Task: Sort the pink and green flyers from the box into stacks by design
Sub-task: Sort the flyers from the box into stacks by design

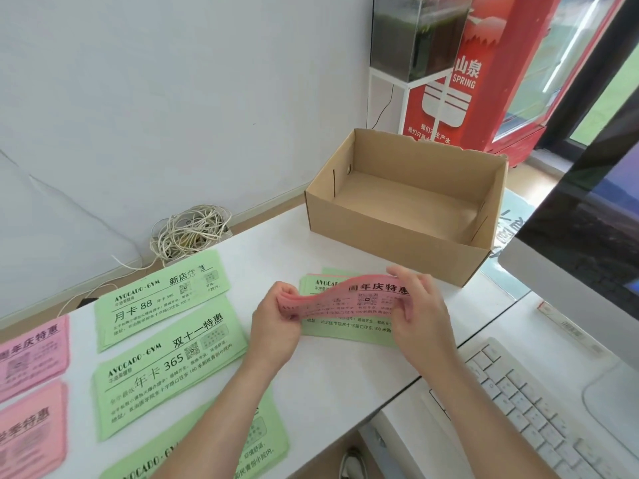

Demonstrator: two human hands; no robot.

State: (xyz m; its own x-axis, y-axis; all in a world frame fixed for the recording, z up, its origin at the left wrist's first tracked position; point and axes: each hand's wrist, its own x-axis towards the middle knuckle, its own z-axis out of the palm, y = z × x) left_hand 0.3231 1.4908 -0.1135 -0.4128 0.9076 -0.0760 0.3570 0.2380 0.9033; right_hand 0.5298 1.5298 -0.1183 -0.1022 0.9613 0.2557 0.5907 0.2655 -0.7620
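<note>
A pink flyer [349, 299] is lifted and bowed between both hands. My left hand [276, 326] pinches its left end and my right hand [418, 312] grips its right end. It hangs just above a small mixed pile of flyers [345, 331] with a green one showing. The open cardboard box [397, 236] behind looks bare inside. On the left lie three green stacks, the far one [162, 299], the middle one [169, 371] and the near one [214, 451]. At the left edge are two pink stacks, one farther [31, 354] and one nearer [31, 433].
A white keyboard [539, 406] and a monitor [594, 236] stand at the right on the white desk [345, 385]. A tangle of white cable [190, 233] lies on the floor by the wall. A red cooler [484, 81] stands behind the box.
</note>
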